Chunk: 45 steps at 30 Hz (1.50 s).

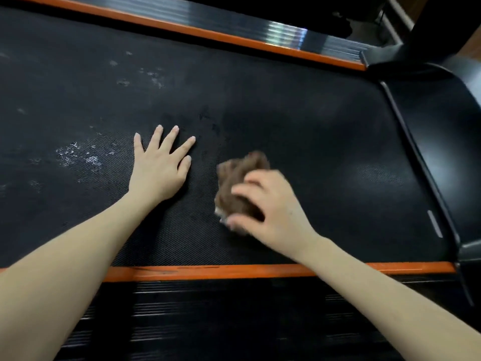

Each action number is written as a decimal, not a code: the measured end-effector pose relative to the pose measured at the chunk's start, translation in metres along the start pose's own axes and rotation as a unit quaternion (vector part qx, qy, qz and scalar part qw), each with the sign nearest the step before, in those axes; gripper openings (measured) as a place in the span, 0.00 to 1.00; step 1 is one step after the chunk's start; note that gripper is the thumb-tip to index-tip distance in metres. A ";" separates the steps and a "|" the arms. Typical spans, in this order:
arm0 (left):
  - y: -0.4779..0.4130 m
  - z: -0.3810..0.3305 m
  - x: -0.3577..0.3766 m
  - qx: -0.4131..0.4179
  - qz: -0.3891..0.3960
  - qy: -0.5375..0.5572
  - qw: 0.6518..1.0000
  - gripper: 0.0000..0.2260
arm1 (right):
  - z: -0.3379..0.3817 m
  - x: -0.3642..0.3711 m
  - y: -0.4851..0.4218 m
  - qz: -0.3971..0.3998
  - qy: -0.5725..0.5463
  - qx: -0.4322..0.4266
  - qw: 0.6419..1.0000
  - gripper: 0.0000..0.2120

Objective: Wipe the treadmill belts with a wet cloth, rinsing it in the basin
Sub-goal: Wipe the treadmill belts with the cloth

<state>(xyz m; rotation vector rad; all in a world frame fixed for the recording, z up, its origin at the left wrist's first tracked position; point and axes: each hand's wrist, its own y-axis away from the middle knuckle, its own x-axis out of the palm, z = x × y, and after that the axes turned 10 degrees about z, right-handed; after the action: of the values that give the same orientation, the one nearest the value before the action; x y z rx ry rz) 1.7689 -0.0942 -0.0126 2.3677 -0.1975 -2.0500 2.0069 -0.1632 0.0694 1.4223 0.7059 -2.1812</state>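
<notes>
Forearms [65,269] enter at six o'clock: right hand [270,209] clutches crumpled brown cloth [234,175] (blurred) on textured black belt [312,126]; left hand [158,173] lies flat, fingers spread.

Head view, steeply down (close), over belt [286,113]

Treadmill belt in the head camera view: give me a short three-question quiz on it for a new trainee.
1. True or false: the left hand lies flat on the belt with its fingers spread.
2. What does the right hand grip? A) a brown cloth B) a spray bottle C) nothing
3. Fill in: the brightest whitish marks on the belt lie to the ___ of the left hand.

Key: 1 true; 2 A; 3 left.
</notes>
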 end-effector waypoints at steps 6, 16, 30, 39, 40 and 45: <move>0.000 0.000 -0.002 0.000 0.003 0.001 1.000 0.24 | -0.009 -0.018 -0.001 0.004 0.079 0.035 0.996 0.17; 0.000 0.000 0.002 0.004 -0.004 0.006 1.000 0.21 | -0.030 0.015 0.012 0.254 0.019 -0.049 0.966 0.23; 0.001 0.001 0.000 0.012 -0.013 0.000 1.000 0.21 | 0.040 0.066 -0.027 0.169 -0.023 -0.096 0.981 0.15; -0.001 0.001 0.002 0.013 -0.009 -0.002 1.000 0.21 | -0.068 0.004 0.057 0.141 0.143 -0.024 0.979 0.17; -0.001 0.000 0.002 0.011 -0.011 -0.005 1.000 0.21 | -0.072 0.000 0.062 0.143 0.160 -0.036 0.976 0.18; 0.000 0.001 0.005 0.003 -0.011 -0.016 1.000 0.25 | -0.074 0.012 0.054 0.209 0.032 -0.103 0.972 0.19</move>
<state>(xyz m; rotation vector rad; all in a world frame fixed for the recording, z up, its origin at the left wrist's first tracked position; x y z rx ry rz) 1.7683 -0.0947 -0.0176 2.3522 -0.1793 -2.1001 2.0868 -0.1596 0.0237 1.3903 0.5717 -1.6972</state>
